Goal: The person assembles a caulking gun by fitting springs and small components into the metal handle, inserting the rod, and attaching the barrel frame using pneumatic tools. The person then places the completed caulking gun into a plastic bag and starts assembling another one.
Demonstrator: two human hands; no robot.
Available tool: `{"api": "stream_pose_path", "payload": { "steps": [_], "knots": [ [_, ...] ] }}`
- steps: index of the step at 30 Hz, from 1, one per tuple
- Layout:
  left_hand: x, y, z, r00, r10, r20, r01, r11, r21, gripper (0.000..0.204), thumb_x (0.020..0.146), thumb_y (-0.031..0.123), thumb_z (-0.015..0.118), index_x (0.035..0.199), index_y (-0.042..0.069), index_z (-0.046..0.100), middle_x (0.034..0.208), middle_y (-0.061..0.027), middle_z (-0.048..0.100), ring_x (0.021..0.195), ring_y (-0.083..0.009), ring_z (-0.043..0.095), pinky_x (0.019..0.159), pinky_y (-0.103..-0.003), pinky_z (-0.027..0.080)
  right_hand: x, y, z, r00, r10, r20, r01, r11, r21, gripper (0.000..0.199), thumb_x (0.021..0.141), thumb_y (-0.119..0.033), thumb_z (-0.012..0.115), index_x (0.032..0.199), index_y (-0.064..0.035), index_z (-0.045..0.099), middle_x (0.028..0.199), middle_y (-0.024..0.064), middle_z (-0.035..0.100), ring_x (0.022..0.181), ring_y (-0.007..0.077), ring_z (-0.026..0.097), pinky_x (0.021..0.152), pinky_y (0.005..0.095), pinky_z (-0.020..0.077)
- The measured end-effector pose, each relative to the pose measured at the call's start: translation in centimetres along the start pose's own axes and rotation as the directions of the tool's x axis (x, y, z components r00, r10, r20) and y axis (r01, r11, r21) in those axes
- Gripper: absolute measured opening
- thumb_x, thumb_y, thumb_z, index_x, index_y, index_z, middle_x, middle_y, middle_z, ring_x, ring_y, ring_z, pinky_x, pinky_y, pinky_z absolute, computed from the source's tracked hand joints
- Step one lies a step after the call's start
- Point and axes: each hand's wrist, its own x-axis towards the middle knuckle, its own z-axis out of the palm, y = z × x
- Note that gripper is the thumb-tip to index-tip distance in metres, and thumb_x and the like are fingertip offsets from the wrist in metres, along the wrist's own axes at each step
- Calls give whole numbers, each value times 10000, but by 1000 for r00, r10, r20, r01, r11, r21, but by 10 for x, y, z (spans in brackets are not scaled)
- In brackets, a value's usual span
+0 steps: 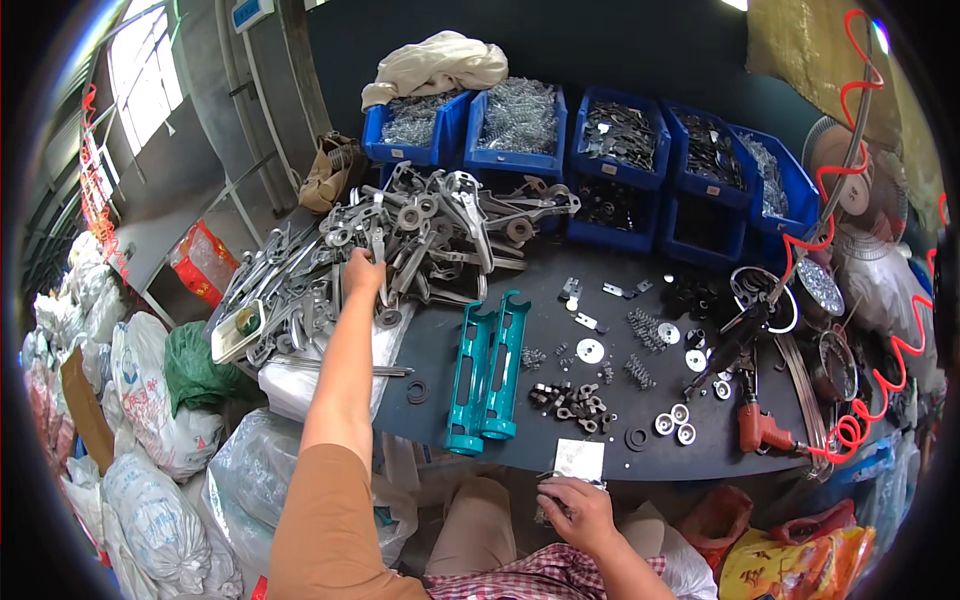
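My left arm stretches forward to a heap of grey metal levers [440, 235] at the back left of the bench. There my left hand [364, 274] has its fingers closed on one metal lever [375, 240] at the heap's front. At the bench's front edge, low over my lap, my right hand [578, 510] is curled over a small shiny thing, mostly hidden under the fingers. Just beyond that hand lies a white square card [580, 458]. Two teal metal frames [485, 375] lie side by side between my hands.
Blue bins [515, 158] of springs and small metal parts line the back. Loose springs [640, 372], washers [590, 350] and dark knobs [572, 405] are spread mid-bench. A red-handled air tool [765, 430] with a coiled red hose [895, 375] is at the right. Bags [160, 390] crowd the left floor.
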Motion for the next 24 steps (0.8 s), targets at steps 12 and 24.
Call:
{"api": "stream_pose_path", "payload": {
  "steps": [12, 24],
  "knots": [
    [32, -18, -8, 982, 187, -2, -187, 981, -49, 591, 603, 419, 732, 976, -17, 591, 1001, -238, 597, 996, -363, 552, 858, -403, 417, 6, 4, 1, 992, -98, -83, 100, 995, 17, 123, 724, -93, 654, 842, -63, 636, 835, 65, 630, 727, 225, 622, 606, 304, 509],
    [-267, -59, -159, 882, 269, 386, -10, 832, -555, 474, 805, 123, 590, 1228, -5, 419, 842, -54, 547, 491, -68, 444, 392, -196, 343, 91, 68, -41, 986, -107, -128, 107, 994, -7, 155, 722, -50, 635, 873, -81, 640, 820, 66, 614, 764, 233, 591, 669, 322, 486]
  ]
}}
